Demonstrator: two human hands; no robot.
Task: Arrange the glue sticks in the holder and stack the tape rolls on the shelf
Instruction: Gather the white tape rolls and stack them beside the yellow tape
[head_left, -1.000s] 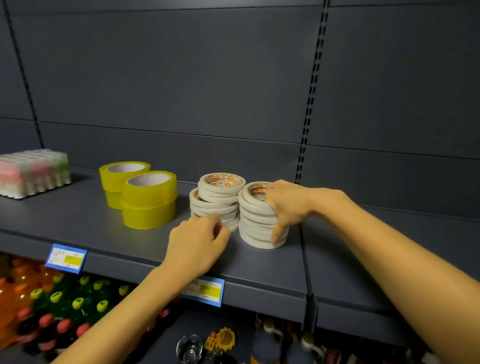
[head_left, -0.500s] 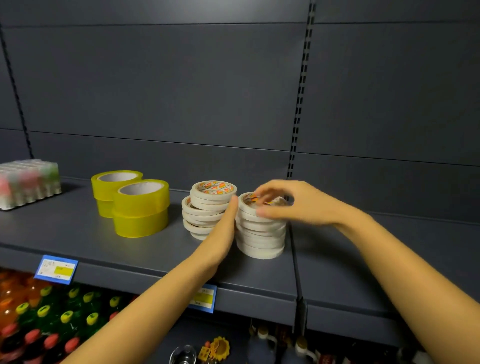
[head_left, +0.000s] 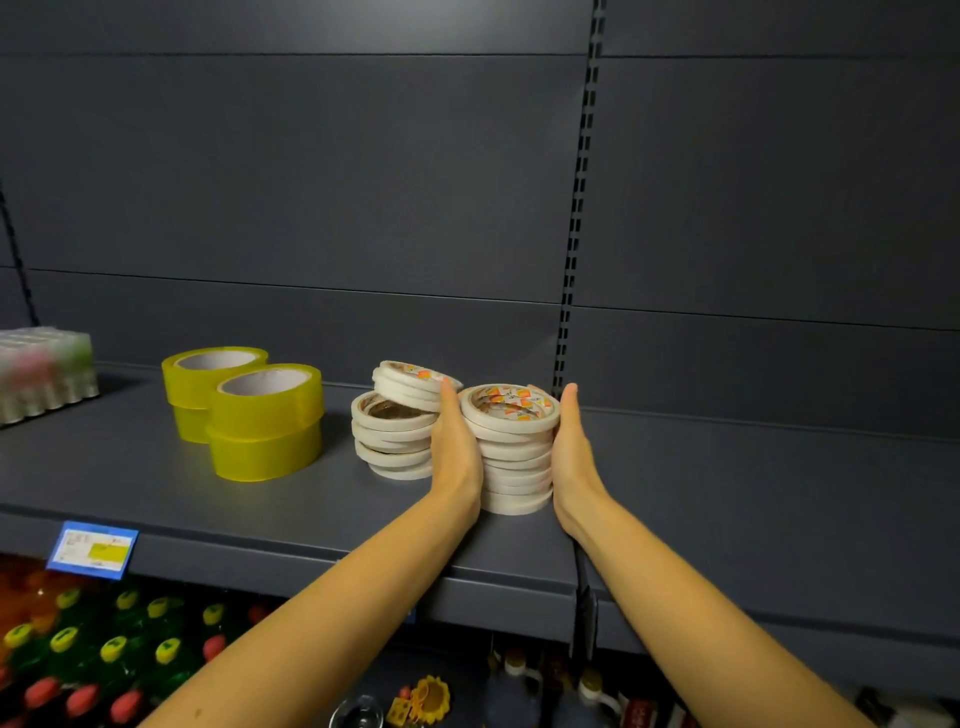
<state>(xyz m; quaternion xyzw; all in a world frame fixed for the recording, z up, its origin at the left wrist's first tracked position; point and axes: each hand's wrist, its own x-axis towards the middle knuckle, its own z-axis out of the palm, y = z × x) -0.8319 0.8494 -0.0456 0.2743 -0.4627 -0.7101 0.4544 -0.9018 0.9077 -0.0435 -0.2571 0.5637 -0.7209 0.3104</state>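
Four yellow tape rolls (head_left: 265, 421) stand in two stacks of two on the left half of the shelf (head_left: 156, 493). Mid-shelf are two stacks of thin white tape rolls (head_left: 395, 431), too tightly packed to count. One blurred pack of glue sticks (head_left: 44, 371) sits at the left edge, and one blue price tag (head_left: 92, 549) on the front edge. Two hands show: left hand (head_left: 454, 441) and right hand (head_left: 571, 447).

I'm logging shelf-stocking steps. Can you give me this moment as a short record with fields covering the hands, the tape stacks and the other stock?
left hand: flat, fingers straight, against the left side of the right white tape stack
right hand: flat against that stack's right side
left white tape stack: uneven, top rolls offset
yellow tape rolls: two stacks of two, left of the white stacks
glue stick pack: far left on the shelf, blurred
bottles: below the shelf
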